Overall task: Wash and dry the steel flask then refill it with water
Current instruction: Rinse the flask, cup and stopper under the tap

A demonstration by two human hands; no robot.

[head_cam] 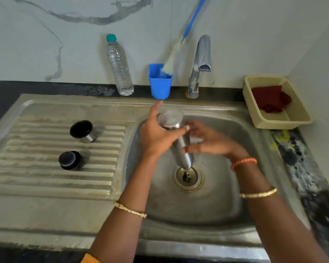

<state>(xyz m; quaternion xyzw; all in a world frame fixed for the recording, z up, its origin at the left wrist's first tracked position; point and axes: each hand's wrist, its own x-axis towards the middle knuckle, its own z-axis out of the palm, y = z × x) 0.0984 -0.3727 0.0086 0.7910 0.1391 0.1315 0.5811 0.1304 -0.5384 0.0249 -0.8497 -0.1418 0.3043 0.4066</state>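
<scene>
L hand (158,133) grips steel flask (176,137) inverted over sink (226,202) drain; R hand (209,141) fingers spread, touching flask.

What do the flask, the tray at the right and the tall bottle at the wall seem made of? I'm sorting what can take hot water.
Flask: brushed steel by its dull grey sheen.
Tray: likely cream plastic, its walls a moulded mesh.
Bottle: thin clear plastic, ribbed and see-through, with a teal cap.
</scene>
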